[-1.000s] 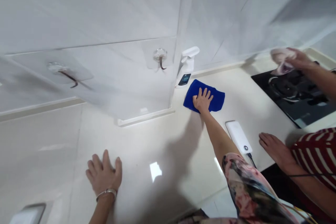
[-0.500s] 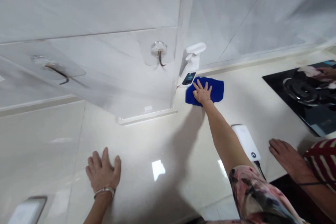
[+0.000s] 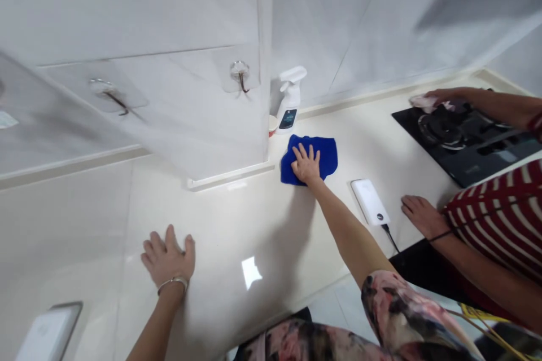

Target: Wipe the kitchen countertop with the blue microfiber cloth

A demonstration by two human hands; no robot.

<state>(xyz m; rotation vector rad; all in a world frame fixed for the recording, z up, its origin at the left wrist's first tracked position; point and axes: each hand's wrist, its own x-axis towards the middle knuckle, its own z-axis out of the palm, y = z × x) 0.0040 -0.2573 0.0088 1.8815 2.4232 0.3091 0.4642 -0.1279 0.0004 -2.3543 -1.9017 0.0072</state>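
Observation:
My right hand lies flat, fingers spread, pressing a blue cloth on the cream countertop beside a wall corner. My left hand, with a silver bangle at the wrist, rests palm down and open on the countertop near its front edge. A white spray bottle stands just behind the cloth against the tiled wall.
A person in a red-striped top stands at the right, one hand flat on the counter, the other holding a pale cloth on the black gas hob. A white power bank with a cable lies between us. Wall hooks hang left.
My right hand has drawn the blue cloth back toward me, away from the spray bottle. The other person's cloth hand shifted across the hob. My left hand stayed put.

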